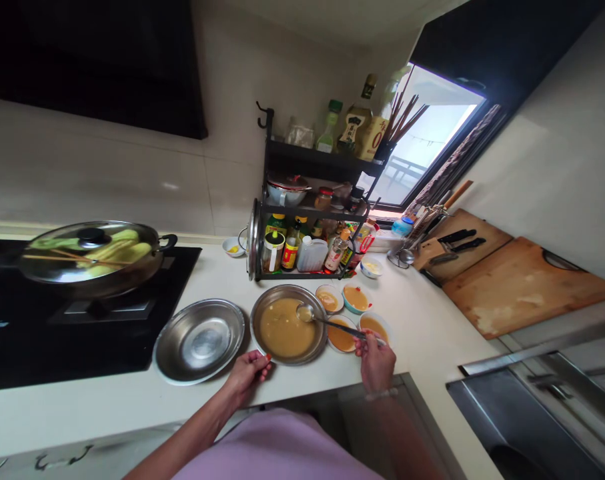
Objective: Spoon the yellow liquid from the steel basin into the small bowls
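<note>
- Step in hand looks like stirring or ladling brown liquid (pixel 285 333) out of the steel bowl (pixel 287 291).
- Right hand (pixel 377 363): fingers curled tight round the ladle (pixel 305 312) handle; ladle head inside the bowl's right side, dip depth unclear.
- Left hand (pixel 249 375): thumb and fingers pinched at the bowl's near rim.
- Bowl sits by the counter (pixel 417 320) front edge, four small bowls (pixel 355 309) just beside its right side.
- Next move probably calls for a level ladle, bowl held steady.
- Liquid: opaque, tan, pale bits floating.
</note>
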`<state>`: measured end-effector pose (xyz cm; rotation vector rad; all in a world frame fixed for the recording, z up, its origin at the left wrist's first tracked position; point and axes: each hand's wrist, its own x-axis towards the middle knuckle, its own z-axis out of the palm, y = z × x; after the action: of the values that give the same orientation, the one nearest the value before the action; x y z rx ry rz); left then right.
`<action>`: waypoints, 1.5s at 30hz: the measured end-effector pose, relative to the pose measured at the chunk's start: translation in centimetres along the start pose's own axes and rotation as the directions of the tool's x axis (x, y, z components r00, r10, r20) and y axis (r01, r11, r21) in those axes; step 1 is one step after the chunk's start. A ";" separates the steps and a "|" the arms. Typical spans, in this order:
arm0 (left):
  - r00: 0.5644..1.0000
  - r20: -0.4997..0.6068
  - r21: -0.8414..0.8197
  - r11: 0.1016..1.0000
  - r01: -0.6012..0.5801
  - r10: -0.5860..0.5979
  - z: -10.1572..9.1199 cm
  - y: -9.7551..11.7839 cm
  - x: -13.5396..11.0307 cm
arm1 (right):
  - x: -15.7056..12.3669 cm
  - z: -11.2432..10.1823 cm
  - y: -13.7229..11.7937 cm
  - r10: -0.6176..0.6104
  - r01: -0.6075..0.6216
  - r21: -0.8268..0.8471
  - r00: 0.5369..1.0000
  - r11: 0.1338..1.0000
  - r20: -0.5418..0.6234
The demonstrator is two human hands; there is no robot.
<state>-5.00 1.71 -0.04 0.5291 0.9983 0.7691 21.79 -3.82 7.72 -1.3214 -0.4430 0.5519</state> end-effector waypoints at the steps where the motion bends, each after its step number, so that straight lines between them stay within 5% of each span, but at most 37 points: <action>1: 1.000 0.000 -0.005 1.000 0.000 0.000 0.0 0.0 0.0 | 0.4 -0.1 -0.3 -0.013 0.013 -0.001 1.000 1.000 -0.014; 12: 1.000 -0.013 -0.021 1.000 -0.005 0.005 -0.1 -0.3 0.1 | 5.5 -1.3 -0.8 -0.211 0.184 -0.187 0.968 0.965 -0.136; 17: 1.000 -0.014 -0.017 1.000 0.008 -0.008 0.1 -0.1 0.0 | 5.0 -1.7 0.2 -0.345 0.354 -0.369 0.934 0.859 0.092; 21: 1.000 -0.009 -0.022 1.000 0.007 -0.007 0.1 0.0 -0.1 | 3.7 -1.8 -0.2 -0.490 0.592 -0.409 0.805 0.695 0.334; 24: 1.000 -0.016 -0.007 1.000 0.014 -0.014 0.0 -0.1 0.0 | 2.4 -1.3 -0.6 -0.520 0.667 -0.361 0.740 0.652 0.427; 29: 1.000 0.003 -0.004 1.000 -0.002 0.002 -0.1 -0.1 0.1 | -0.5 0.0 0.9 -0.387 0.572 -0.278 0.769 0.772 0.509; 33: 1.000 -0.007 -0.012 1.000 0.015 -0.015 -0.2 -0.2 0.1 | -1.9 1.1 2.9 -0.315 0.553 -0.263 0.736 0.791 0.599; 36: 1.000 -0.016 -0.007 1.000 0.010 -0.011 -0.2 -0.3 0.1 | -1.3 1.5 3.8 -0.305 0.532 -0.269 0.755 0.803 0.580; 40: 1.000 -0.007 -0.008 1.000 -0.001 0.001 -0.2 -0.4 0.2 | 0.2 1.1 4.3 -0.278 0.468 -0.290 0.813 0.835 0.512; 45: 1.000 0.005 0.007 1.000 -0.003 0.003 -0.3 -0.3 0.3 | 0.3 0.6 4.1 -0.110 0.186 -0.247 0.950 0.951 0.294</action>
<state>-5.07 1.74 -0.55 0.5386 0.9965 0.7668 21.16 -2.56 3.82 -1.4630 -0.8700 0.5648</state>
